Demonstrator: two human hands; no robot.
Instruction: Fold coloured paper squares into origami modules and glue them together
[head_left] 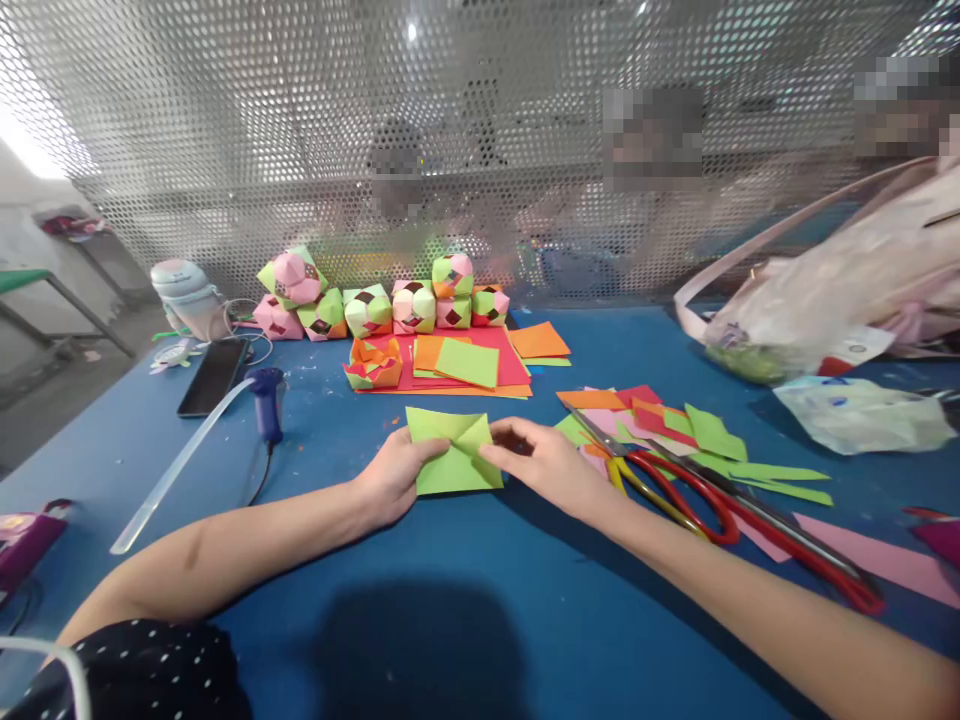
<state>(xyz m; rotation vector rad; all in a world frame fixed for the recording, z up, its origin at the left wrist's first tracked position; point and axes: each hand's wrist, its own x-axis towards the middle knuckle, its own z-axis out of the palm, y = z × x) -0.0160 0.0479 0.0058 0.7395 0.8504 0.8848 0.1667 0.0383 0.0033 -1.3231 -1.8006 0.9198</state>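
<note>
A light green square of paper (pixel 457 465) with crease lines is held up just over the blue table, between both hands. My left hand (pixel 394 472) grips its left edge, thumb lying on the front face. At the right edge, my right hand (pixel 540 455) pinches the sheet between thumb and fingers. Behind it lies a stack of coloured paper (pixel 469 363), with green and orange squares on red sheets. A partly built orange and green paper piece (pixel 373 362) rests on the stack's left side.
Several folded paper balls (pixel 367 312) line the back by a perforated metal panel (pixel 300 130). To the right lie paper scraps (pixel 712 435) and red-handled scissors (pixel 690 490). At left are a glue gun (pixel 268 405) with a long glue stick, a phone (pixel 214 378) and a bottle (pixel 187 298).
</note>
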